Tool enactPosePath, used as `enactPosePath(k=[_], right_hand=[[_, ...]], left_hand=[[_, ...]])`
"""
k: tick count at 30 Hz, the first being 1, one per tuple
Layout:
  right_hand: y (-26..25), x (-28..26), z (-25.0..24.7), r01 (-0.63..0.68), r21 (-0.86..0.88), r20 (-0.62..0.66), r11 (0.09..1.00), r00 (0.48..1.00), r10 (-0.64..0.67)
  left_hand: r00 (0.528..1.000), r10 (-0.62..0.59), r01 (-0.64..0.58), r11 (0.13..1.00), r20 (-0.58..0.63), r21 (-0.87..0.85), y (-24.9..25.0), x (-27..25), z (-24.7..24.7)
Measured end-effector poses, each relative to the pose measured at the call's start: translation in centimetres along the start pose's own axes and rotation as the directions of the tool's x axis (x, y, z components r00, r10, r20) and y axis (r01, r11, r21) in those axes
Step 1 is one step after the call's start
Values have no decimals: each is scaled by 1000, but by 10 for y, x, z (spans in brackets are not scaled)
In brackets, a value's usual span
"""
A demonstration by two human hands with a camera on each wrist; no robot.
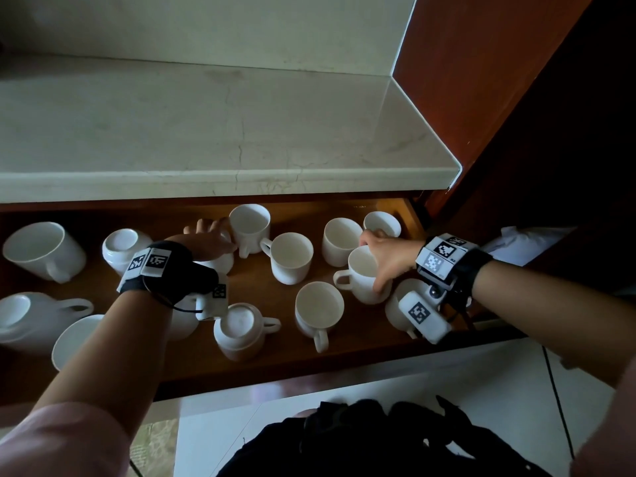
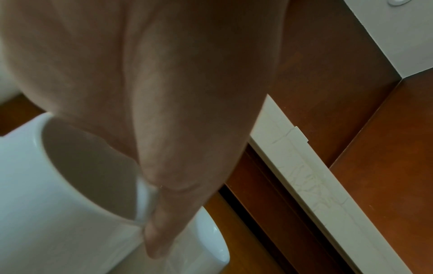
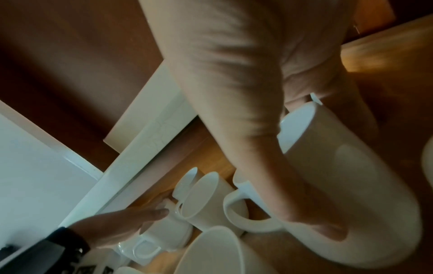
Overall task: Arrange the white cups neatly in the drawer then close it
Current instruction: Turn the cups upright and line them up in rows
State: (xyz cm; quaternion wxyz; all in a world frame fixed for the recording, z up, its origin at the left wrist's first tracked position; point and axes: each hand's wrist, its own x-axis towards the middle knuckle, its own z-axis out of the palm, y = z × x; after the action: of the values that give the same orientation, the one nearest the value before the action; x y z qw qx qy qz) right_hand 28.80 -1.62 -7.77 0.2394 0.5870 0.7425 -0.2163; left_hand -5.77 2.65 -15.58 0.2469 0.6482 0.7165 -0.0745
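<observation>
An open wooden drawer (image 1: 251, 290) holds several white cups, some upright, some upside down, some on their sides. My left hand (image 1: 210, 235) reaches to the back middle and grips a cup (image 1: 220, 261) by its rim; in the left wrist view the thumb (image 2: 159, 237) lies over that cup's (image 2: 46, 204) edge. My right hand (image 1: 375, 263) grips an upright cup (image 1: 359, 277) at the right, thumb (image 3: 316, 222) on the outer wall of this cup (image 3: 351, 185), fingers over the rim. Its handle points left.
Upright cups (image 1: 292, 258) (image 1: 249, 228) (image 1: 340, 241) crowd between my hands. An upside-down cup (image 1: 241, 328) and an upright one (image 1: 318, 309) stand near the drawer front. A marble counter (image 1: 206, 132) overhangs the drawer's back. A dark wooden panel (image 1: 481, 80) rises at right.
</observation>
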Motion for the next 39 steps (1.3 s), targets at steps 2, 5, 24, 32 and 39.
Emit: enactPosePath(k=[2,5,24,32,39], right_hand=[[-3,2,-1,-38,-43,35,998,999,40],[-12,6,-3,-91,-102,62,991,993,98],[-32,14,1,-137,-249,182,959,966,185],[-36,12,-6,-113,-261,263,959,947,183],[-34,7,-30,-89,-175,193,981,973,123]], left_hand=[[1000,1,-1,1000,2,1,0,0,0],[1000,-6,7,1000,-16,2,-4,6,3],[999,-37,37,999,9,-39,14,-21,-10],[999,-31,32,998,14,-47,16,-28,-12],[999,-35,35,999,30,-22,17,-34,-16]])
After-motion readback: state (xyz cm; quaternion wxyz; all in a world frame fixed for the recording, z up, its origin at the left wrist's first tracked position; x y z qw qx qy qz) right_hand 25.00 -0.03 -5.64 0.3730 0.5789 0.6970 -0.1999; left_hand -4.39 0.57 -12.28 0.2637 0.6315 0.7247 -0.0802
